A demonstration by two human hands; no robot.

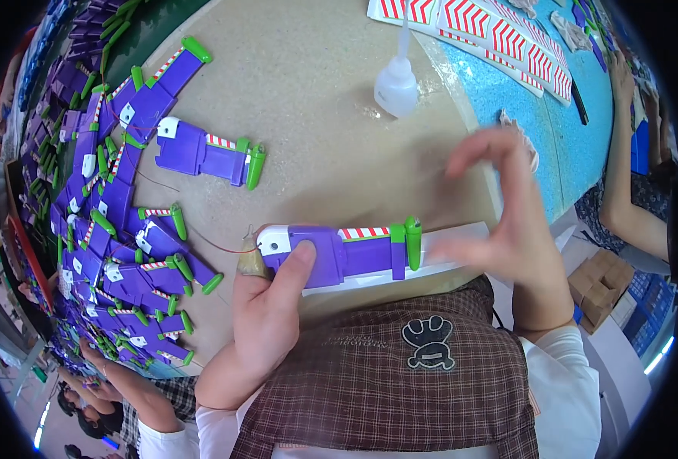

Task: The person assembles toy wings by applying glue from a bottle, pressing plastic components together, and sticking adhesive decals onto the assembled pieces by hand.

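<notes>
Okay, we see the left hand clamping a purple toy wing at the near edge of the table; blurred right hand, thumb and fingers wide apart, beside its green tip. We note similar wings piled left.

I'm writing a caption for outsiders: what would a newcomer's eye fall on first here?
First, the purple-and-green plastic piece in the left hand, near the picture's middle. Then the heap of similar pieces crowding the left side of the table. At the upper right, sheets with red-and-white chevrons lie on a blue surface.
</notes>
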